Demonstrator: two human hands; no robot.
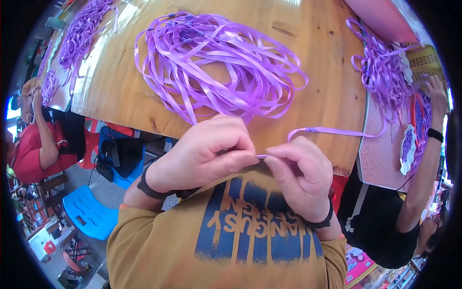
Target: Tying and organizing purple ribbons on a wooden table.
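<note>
Both my hands meet close to my chest at the near edge of the wooden table. My left hand (211,147) pinches a purple ribbon (262,156) between thumb and forefinger. Only a short stretch of it shows between my hands. The ribbon's other side is pinched by my right hand (303,176). From behind my right hand a purple strand (337,131) runs off to the right, with a darker bit near its start. Just beyond my hands lies a big looped bundle of purple ribbons (211,62), with several darker blue-purple pieces on its far side.
The wooden table (332,72) spreads ahead. More purple ribbons lie in a heap (84,38) at far left and a pile (385,67) at right, near a yellow basket (423,62). A person in red (36,149) sits left; another in black (380,226) sits right. A blue chair (91,212) stands left.
</note>
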